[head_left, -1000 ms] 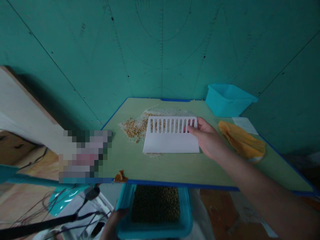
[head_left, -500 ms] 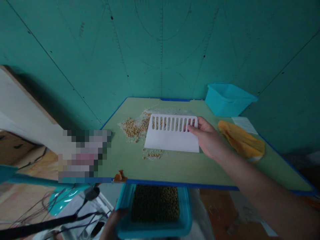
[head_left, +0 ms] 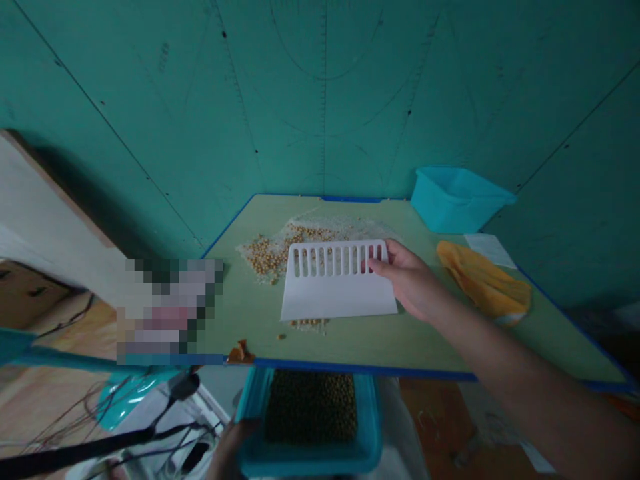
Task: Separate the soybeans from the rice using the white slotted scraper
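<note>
My right hand is closed on the right end of a white plastic scraper with a row of slots along its top. The scraper stands tilted over the table, its lower edge just behind a short row of soybeans. Beyond and left of it lies a scattered heap of soybeans with pale crumbs. Below the table's front edge, my left hand grips the left side of a turquoise bin. Dark and tan beans cover the bin's bottom. Most of the left hand's fingers are dim or hidden.
A turquoise tub stands at the back right of the green table. An orange cloth and a white sheet lie nearby. Brown scraps sit at the front left edge. Cables and a black strap hang lower left.
My right hand has drawn the scraper toward the front edge and slightly left. The short row of soybeans has shifted forward with it. My left hand and the bin stay nearly in place.
</note>
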`<state>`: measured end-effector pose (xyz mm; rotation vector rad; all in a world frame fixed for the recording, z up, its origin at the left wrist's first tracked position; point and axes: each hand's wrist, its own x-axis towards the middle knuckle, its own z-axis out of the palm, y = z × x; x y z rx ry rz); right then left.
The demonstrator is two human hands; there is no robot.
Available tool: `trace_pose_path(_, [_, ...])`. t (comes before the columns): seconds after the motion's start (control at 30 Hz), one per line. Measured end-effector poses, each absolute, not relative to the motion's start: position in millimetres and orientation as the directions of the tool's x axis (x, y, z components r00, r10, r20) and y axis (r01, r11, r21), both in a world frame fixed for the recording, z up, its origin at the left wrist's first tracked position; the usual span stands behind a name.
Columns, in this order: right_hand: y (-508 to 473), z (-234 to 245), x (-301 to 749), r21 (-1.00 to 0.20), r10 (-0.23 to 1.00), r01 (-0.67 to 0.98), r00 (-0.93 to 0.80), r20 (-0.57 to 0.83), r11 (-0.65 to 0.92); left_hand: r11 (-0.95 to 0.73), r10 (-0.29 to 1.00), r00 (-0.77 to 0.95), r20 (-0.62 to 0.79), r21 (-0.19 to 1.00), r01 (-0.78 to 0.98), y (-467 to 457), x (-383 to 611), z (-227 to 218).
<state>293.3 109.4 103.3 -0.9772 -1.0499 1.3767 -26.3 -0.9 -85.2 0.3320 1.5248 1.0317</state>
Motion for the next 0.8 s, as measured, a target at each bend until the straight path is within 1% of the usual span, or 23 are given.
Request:
trace_pose_path(0.1, [108.2,103.3,292.9,-0.963,0.997,-0.270,-0.072,0.010,-0.010,0.623,0.676,-0.248,-0.694,0.718,-0.310,-1.0,-17.9,-79.6])
trace_pose_path(0.23, [108.2,101.0,293.0,-0.969,0.997,-0.247,-0.074,0.001,-0.017,0.594,0.683,-0.260,-0.683,0.726,-0.346,-12.5,1.4,-65.2])
trace_pose_path(0.27, [108.1,100.2,292.8,-0.971,0.996,-0.237,-0.084,-0.010,-0.030,0.582,0.655,-0.302,-0.692,0.718,-0.383,-16.5,6.5,-59.0])
trace_pose_path(0.33, [107.4,99.2,291.8,-0.972,0.994,-0.228,-0.108,-0.027,-0.051,0.479,0.724,-0.247,-0.644,0.727,-0.492,-23.9,15.5,-45.2])
trace_pose_path(0.37, [106.8,99.2,291.1,-0.972,0.992,-0.228,-0.120,-0.033,-0.060,0.461,0.746,-0.209,-0.632,0.716,-0.524,-26.7,19.0,-38.5])
trace_pose_path(0.47, [103.9,100.8,288.8,-0.969,0.989,-0.232,-0.142,-0.047,-0.080,0.475,0.733,-0.174,-0.658,0.677,-0.561,-30.8,24.7,-24.5])
trace_pose_path(0.67, [100.0,105.4,286.1,-0.972,0.982,-0.209,-0.175,-0.071,-0.107,0.476,0.756,-0.140,-0.639,0.684,-0.552,-30.7,23.0,-26.9])
trace_pose_path(0.8, [99.7,105.4,285.4,-0.967,0.981,-0.222,-0.177,-0.083,-0.122,0.468,0.754,-0.164,-0.636,0.695,-0.545,-32.9,21.1,-32.5])
